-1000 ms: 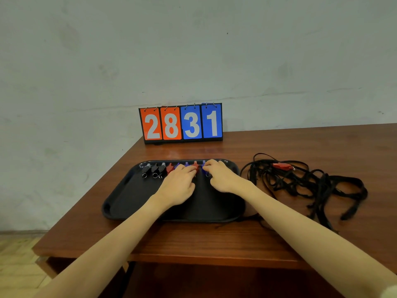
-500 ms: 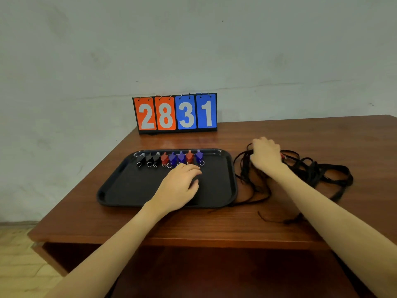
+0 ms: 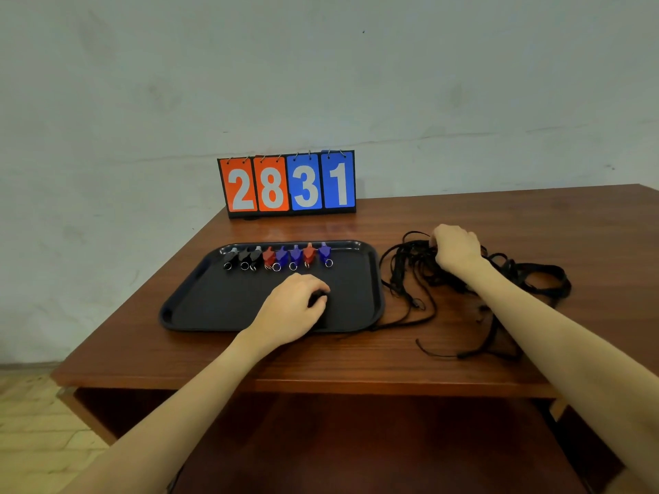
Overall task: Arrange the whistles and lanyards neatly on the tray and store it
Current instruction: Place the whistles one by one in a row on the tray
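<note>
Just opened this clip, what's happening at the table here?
A person is sorting whistles and lanyards. Eight whistles lie in a row along the far edge of a black tray: three black, then red and blue ones. The left hand rests on the tray with fingers curled, holding nothing I can see. The right hand grips into a tangled pile of black lanyards on the wooden table beside the tray. No lanyard is on the tray yet.

Eight whistles (image 3: 278,256) stand on one tray (image 3: 199,304): three black, two red, three blue. One scoreboard (image 3: 287,183) shows four cards.
</note>
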